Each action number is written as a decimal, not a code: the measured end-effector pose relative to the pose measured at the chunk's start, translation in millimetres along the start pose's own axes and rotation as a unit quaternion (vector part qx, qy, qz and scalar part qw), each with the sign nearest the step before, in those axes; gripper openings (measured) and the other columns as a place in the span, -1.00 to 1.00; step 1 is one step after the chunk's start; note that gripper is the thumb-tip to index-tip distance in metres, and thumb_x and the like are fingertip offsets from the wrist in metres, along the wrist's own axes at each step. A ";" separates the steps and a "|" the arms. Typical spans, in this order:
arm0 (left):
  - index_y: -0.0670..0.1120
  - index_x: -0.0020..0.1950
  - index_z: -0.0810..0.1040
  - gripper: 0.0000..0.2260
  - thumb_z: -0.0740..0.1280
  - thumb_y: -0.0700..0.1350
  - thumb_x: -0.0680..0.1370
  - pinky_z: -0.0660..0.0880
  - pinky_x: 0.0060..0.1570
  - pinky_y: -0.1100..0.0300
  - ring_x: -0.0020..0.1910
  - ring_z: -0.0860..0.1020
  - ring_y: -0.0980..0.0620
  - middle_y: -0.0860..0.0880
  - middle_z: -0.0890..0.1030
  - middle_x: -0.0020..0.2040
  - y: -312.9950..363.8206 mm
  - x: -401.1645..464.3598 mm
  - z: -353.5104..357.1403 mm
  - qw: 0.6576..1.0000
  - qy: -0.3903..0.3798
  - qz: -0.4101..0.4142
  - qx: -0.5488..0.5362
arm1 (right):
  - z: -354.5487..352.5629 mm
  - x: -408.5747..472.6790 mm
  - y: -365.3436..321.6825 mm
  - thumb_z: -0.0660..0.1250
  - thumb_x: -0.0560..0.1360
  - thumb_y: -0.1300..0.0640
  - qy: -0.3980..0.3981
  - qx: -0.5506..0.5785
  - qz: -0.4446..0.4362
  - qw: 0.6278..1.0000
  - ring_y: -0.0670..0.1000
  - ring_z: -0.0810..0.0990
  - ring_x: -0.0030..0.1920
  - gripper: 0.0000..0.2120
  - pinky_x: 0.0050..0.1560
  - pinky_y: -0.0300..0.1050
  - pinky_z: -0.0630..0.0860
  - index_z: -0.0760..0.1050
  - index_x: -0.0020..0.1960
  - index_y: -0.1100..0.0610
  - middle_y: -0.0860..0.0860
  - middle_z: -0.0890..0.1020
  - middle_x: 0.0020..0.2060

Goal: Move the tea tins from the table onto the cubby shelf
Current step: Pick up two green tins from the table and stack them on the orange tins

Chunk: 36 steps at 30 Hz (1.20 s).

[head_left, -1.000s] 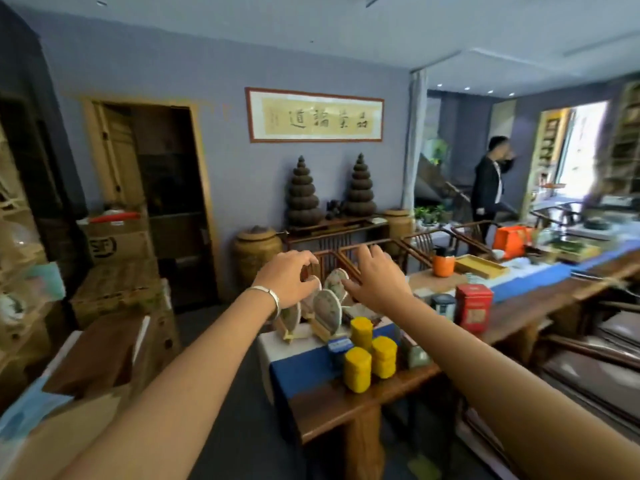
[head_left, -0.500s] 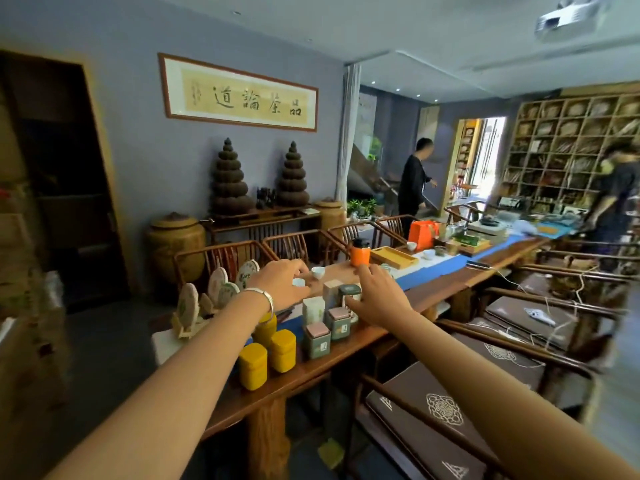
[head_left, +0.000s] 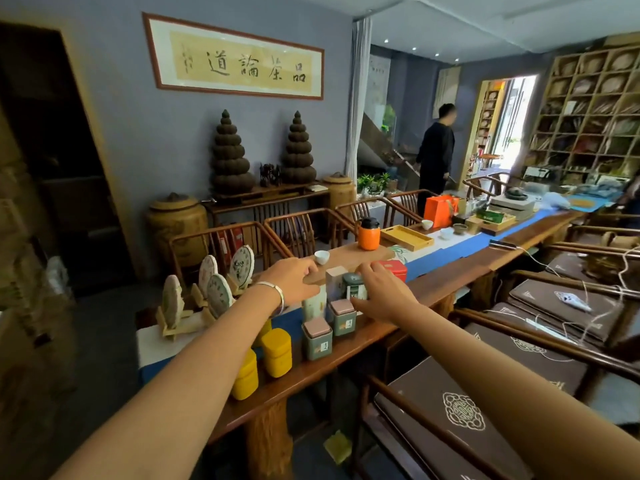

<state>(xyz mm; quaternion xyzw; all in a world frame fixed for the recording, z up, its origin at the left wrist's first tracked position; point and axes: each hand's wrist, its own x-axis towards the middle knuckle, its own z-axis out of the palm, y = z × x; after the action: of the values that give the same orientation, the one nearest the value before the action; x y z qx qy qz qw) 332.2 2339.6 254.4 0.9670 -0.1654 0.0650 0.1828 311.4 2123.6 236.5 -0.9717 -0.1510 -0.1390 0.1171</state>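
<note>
A person's two bare arms reached over the near end of a long wooden table (head_left: 446,289), where the tea tins stood clustered. Taking the dark-lidded green tin (head_left: 353,288) as the marker: the right hand (head_left: 382,294) lay against that tin's right side, fingers spread and curled toward it, though whether it had closed a grip could not be told. The left hand (head_left: 294,280) hovered just left of the marker, above a pale tall tin (head_left: 314,305), fingers loosely bent and holding nothing visible. Two pink-lidded green tins (head_left: 341,317) stood nearer the wearer than the marker, and the yellow tins (head_left: 276,351) nearer still and to the left, under the left forearm. All the tins stood upright, long axes vertical. The right hand appeared nearer to a first pick. The cubby shelf (head_left: 588,109) stood well apart, far right of the marker against the far wall.
</note>
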 end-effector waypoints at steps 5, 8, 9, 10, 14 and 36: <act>0.06 0.25 0.48 -0.60 0.38 0.08 0.44 0.47 0.02 0.12 0.13 0.53 -0.04 0.01 0.56 0.20 -37.1 84.1 22.2 1.000 -0.017 -0.015 -0.011 | 35.1 74.0 38.9 0.39 0.44 -0.10 -0.033 -0.017 0.001 0.999 0.08 0.49 0.09 -0.49 -0.07 -0.14 0.42 0.33 0.27 0.09 0.10 0.48 0.16; 0.07 0.25 0.48 -0.60 0.38 0.09 0.43 0.49 0.05 0.07 0.07 0.53 -0.03 0.01 0.58 0.15 -58.5 127.2 36.1 0.999 -0.037 -0.016 0.004 | 52.8 115.8 59.2 0.40 0.44 -0.11 -0.061 -0.008 0.009 0.998 0.04 0.48 0.08 -0.45 -0.12 -0.19 0.38 0.30 0.32 0.06 0.07 0.48 0.18; 0.07 0.26 0.48 -0.59 0.38 0.09 0.43 0.49 0.03 0.09 0.06 0.52 -0.01 0.01 0.58 0.15 -65.5 140.4 41.6 0.999 -0.045 -0.018 0.004 | 58.9 129.3 65.7 0.41 0.43 -0.10 -0.070 -0.005 0.011 0.998 0.04 0.49 0.09 -0.42 -0.11 -0.20 0.38 0.29 0.34 0.05 0.07 0.47 0.20; 0.06 0.27 0.47 -0.58 0.38 0.09 0.43 0.47 0.02 0.11 0.06 0.51 0.00 0.01 0.57 0.17 -72.6 153.4 48.2 0.998 -0.052 -0.021 -0.002 | 65.7 142.3 72.8 0.42 0.42 -0.10 -0.077 -0.002 0.013 0.997 0.05 0.49 0.12 -0.40 -0.09 -0.19 0.39 0.27 0.35 0.05 0.07 0.47 0.21; 0.05 0.28 0.47 -0.55 0.41 0.11 0.43 0.49 0.06 0.11 0.13 0.52 -0.01 0.00 0.54 0.20 -98.2 192.3 88.1 0.995 -0.083 -0.041 -0.038 | 99.5 185.9 98.5 0.44 0.41 -0.09 -0.116 -0.001 0.014 0.993 0.07 0.49 0.17 -0.34 0.04 -0.12 0.49 0.25 0.40 0.05 0.08 0.45 0.26; 0.05 0.45 0.19 -0.07 0.51 0.28 0.20 0.44 0.23 -0.05 0.26 0.40 -0.13 -0.07 0.38 0.30 -155.4 228.5 300.3 0.921 -0.329 -0.205 -0.033 | 323.9 295.9 204.8 0.50 0.33 -0.14 -0.401 -0.020 -0.159 0.902 0.12 0.31 0.41 -0.01 0.36 0.06 0.35 0.01 0.54 0.11 0.09 0.28 0.46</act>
<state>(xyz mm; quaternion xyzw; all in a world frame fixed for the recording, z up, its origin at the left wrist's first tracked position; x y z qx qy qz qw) 619.3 2295.9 -32.4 0.9401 -0.0166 -0.3008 0.1593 725.2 2098.2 -13.6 -0.9104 -0.3350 0.2427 0.0039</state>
